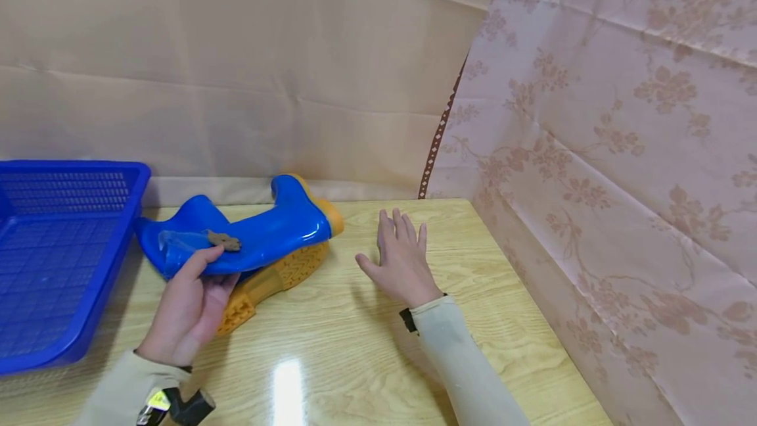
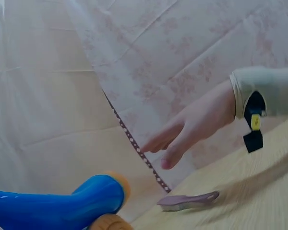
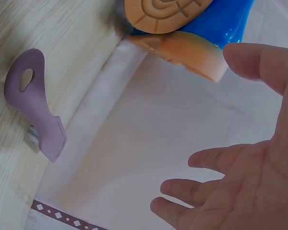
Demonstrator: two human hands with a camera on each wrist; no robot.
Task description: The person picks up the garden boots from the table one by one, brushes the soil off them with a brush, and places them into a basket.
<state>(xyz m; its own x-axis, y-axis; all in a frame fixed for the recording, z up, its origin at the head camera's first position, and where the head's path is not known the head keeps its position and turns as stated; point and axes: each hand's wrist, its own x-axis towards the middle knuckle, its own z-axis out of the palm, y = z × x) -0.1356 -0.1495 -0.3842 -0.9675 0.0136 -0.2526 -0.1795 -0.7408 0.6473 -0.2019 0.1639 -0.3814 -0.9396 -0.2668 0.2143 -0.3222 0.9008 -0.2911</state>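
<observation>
Standing at your far left, the blue basket (image 1: 105, 294) sits just beside the boots, probably so that it is within reach yet out of your working space. Next, your left hand (image 1: 184, 314) grips the held boot (image 1: 260, 235) by its shaft, thumb above and fingers curled beneath; that hold likely steadies the shaft and leaves its upper side in your sight. Up there, near your thumb, lies a brown patch (image 1: 225, 240), mud-like in look. Under the held boot is the second boot (image 1: 300, 267), on its side on the tabletop (image 1: 337, 360), tread turned towards you; it may be giving some support, though you can't tell whether the two touch. Farther right, your right hand (image 1: 402, 261) hangs over the wood with fingers spread and thumb apart, grasping nothing; that spread seems to leave it free for picking up.

Your head view gives you the basket and the brown patch, which neither wrist view shows, but your right hand hides what lies below it. Your left wrist view fills that in: a purple brush rests on the tabletop beneath the hand, clear of your fingers. Your right wrist view adds the detail, showing you the brush (image 3: 38, 106) with a hole through its handle and pale bristles facing the wood.
</observation>
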